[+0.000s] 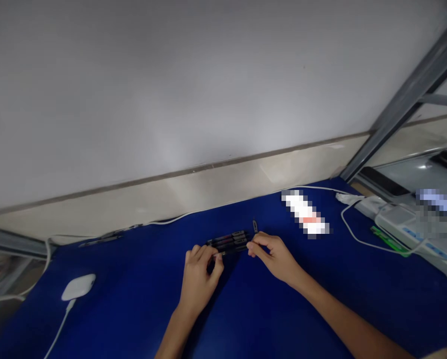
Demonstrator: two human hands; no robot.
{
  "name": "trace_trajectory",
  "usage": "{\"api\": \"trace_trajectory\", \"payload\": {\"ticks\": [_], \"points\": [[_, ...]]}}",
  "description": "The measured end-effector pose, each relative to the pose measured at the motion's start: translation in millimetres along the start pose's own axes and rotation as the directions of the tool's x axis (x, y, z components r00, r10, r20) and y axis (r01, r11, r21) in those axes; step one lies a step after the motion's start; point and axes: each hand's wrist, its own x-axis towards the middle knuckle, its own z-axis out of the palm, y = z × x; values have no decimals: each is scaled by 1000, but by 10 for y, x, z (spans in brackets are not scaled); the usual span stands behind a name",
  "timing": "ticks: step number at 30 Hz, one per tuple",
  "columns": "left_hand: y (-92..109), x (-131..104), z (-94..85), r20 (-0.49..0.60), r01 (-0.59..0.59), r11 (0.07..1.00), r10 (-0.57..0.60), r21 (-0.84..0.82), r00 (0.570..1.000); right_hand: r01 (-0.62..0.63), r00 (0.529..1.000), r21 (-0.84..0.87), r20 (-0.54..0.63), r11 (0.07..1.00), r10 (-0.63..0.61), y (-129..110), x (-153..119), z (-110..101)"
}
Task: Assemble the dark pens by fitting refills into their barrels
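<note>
Head view. Left hand [199, 276] and right hand [274, 255] rest on the blue table cover [246, 309], a short way apart, each curled at one end of a small bundle of dark pens [229, 242] lying flat between them. The left fingertips [216, 255] pinch the bundle's near-left end; the right fingertips [254, 248] close on its right end. Just beyond the right fingertips lies a small dark cap-like piece [255, 226], apart from the bundle; what it is cannot be told. Farther right of the right hand: a pixelated white object [306, 213], then a looped white cable [352, 224], a green strip [390, 240] and a white device [406, 224]. Well to the left of the left hand sits a white puck [78, 286] with its own cord.
</note>
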Motion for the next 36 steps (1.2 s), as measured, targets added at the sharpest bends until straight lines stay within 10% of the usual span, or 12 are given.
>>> {"api": "trace_trajectory", "payload": {"ticks": [16,24,36], "points": [[124,-25,55,40,-130,984,125,123,991,213,977,-107,26,971,-211,0,-6,46],[-8,-7,-4,-59,-4,992,12,130,998,73,961,-556,-183,828,-208,298,101,-205],[-7,-6,10,-82,23,990,-12,136,997,-131,937,-710,-317,692,-148,459,85,-176]]}}
